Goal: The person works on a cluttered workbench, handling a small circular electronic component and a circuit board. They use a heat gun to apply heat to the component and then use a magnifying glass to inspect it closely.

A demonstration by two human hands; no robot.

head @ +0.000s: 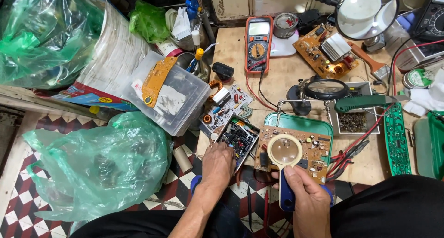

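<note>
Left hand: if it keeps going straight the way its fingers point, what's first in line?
The left hand already touches the black circuit board. Straight on, probably the white circuit board behind it, though depth is unclear.

Grey rectangular multimeter screen [259, 28] upper centre; clear plastic box [173, 99], green bags [99, 166] left.

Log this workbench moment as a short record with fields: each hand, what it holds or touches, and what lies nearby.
Left hand: left hand rests fingertips on the dark circuit board at the table edge.
Right hand: right hand grips the blue handle of a hand magnifier.
Under the lens: brown circuit board, lying on a green tray.
Behind: orange multimeter, stand magnifier.
Left side: clear plastic box, green plastic bag on the floor.
</note>
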